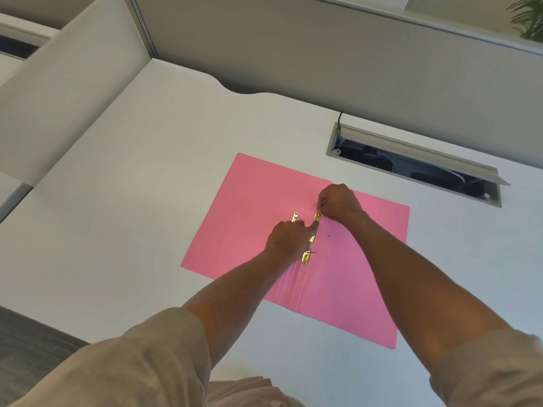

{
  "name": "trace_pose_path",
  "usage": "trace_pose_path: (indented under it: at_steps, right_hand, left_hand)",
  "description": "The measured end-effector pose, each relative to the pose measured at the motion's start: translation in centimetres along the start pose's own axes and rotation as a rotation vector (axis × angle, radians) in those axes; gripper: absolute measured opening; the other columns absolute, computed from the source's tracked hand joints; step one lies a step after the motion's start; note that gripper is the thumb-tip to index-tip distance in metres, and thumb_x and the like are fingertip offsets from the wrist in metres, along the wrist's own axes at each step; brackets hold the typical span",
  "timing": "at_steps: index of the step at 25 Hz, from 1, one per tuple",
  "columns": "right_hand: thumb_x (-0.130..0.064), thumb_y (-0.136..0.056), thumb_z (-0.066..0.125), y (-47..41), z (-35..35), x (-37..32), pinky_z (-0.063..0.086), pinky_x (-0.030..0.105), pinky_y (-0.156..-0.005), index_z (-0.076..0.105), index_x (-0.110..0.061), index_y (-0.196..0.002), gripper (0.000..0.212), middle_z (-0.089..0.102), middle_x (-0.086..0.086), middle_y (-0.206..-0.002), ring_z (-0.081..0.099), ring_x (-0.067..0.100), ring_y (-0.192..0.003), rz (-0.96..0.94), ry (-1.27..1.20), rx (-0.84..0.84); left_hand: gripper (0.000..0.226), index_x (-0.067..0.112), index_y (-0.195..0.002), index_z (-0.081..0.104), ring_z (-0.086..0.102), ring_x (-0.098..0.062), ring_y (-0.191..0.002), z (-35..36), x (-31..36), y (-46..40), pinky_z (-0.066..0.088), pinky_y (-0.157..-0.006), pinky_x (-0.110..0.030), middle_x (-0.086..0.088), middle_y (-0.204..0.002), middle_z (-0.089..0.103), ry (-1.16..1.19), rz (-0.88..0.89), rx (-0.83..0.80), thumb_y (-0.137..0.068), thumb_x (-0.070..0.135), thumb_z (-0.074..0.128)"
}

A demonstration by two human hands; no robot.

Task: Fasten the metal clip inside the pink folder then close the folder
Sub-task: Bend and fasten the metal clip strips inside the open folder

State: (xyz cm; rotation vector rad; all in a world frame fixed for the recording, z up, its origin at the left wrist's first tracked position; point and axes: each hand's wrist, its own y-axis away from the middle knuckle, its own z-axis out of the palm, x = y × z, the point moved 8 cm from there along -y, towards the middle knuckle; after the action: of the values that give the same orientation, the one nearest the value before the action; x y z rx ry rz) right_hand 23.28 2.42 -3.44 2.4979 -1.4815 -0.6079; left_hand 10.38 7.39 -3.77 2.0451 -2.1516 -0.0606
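Observation:
A pink folder (252, 207) lies open flat on the white desk. Along its spine runs a gold metal clip (311, 239), with a second gold strip (294, 216) lying just left of it on the left cover. My left hand (286, 237) rests on the left cover, its index finger pressing on the clip's bar. At the far end of the clip my right hand (339, 202) pinches a thin prong. The near end of the clip (306, 257) shows another prong sticking out to the right.
The white desk (132, 201) has grey partition walls at the back and left. An open cable hatch (417, 165) with a raised lid sits in the desk beyond the folder on the right. A green plant (529, 16) shows at the top right.

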Motion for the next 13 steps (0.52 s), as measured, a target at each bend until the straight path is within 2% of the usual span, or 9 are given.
trace_pose_path:
  at_steps: [2, 4, 6, 8, 10, 13]
  right_hand:
    - [-0.007, -0.076, 0.069, -0.2, 0.1, 0.9, 0.046, 0.023, -0.059, 0.072, -0.008, -0.072, 0.005, 0.064, 0.002, -0.069, 0.062, 0.019, -0.068, 0.070, 0.001, -0.019]
    - [-0.003, -0.070, 0.069, 0.2, 0.4, 2.1, 0.044, 0.021, -0.053, 0.061, -0.009, -0.058, 0.015, 0.059, 0.003, -0.061, 0.059, 0.019, -0.060, 0.170, -0.040, -0.036]
    - [-0.001, -0.067, 0.068, 0.8, 0.9, 2.8, 0.042, 0.021, -0.051, 0.058, -0.009, -0.055, 0.018, 0.059, 0.004, -0.060, 0.060, 0.020, -0.059, 0.209, -0.064, -0.041]
    - [-0.001, -0.073, 0.067, 1.4, 0.9, 3.5, 0.050, 0.025, -0.061, 0.068, -0.006, -0.069, 0.006, 0.068, 0.007, -0.075, 0.066, 0.024, -0.073, 0.224, -0.167, 0.007]
    - [-0.001, -0.076, 0.070, 2.1, 0.6, 4.0, 0.050, 0.029, -0.071, 0.070, -0.008, -0.091, 0.017, 0.067, 0.004, -0.091, 0.063, 0.023, -0.085, 0.226, -0.265, 0.073]
    - [-0.004, -0.079, 0.071, 3.8, 0.6, 4.3, 0.046, 0.028, -0.072, 0.065, -0.010, -0.106, 0.029, 0.061, 0.005, -0.099, 0.058, 0.024, -0.088, 0.246, -0.286, 0.098]
  left_hand:
    - [0.058, 0.020, -0.151, 0.037, 0.069, -0.033, -0.084, 0.0, 0.0, 0.0, 0.051, -0.069, -0.036, -0.012, -0.099, 0.066, -0.003, 0.000, -0.006, -0.097, 0.030, 0.056]
    - [0.060, 0.020, -0.151, 0.036, 0.069, -0.033, -0.084, 0.0, 0.0, 0.1, 0.053, -0.070, -0.037, -0.012, -0.101, 0.067, 0.000, 0.004, -0.010, -0.097, 0.030, 0.057]
    - [0.060, 0.021, -0.152, 0.035, 0.069, -0.034, -0.087, 0.1, -0.1, 0.1, 0.055, -0.073, -0.037, -0.013, -0.105, 0.068, 0.010, -0.004, -0.020, -0.097, 0.031, 0.057]
    - [0.060, 0.022, -0.152, 0.035, 0.068, -0.035, -0.090, 0.0, -0.4, 0.1, 0.054, -0.075, -0.038, -0.013, -0.107, 0.066, 0.032, -0.011, -0.030, -0.097, 0.032, 0.057]
    - [0.060, 0.022, -0.151, 0.035, 0.068, -0.036, -0.092, 0.0, -0.5, 0.1, 0.054, -0.076, -0.038, -0.013, -0.107, 0.066, 0.053, -0.014, -0.048, -0.097, 0.032, 0.057]
    - [0.057, 0.022, -0.150, 0.037, 0.067, -0.036, -0.094, 0.1, -0.5, 0.3, 0.054, -0.075, -0.038, -0.013, -0.107, 0.065, 0.089, -0.019, -0.080, -0.097, 0.030, 0.056]
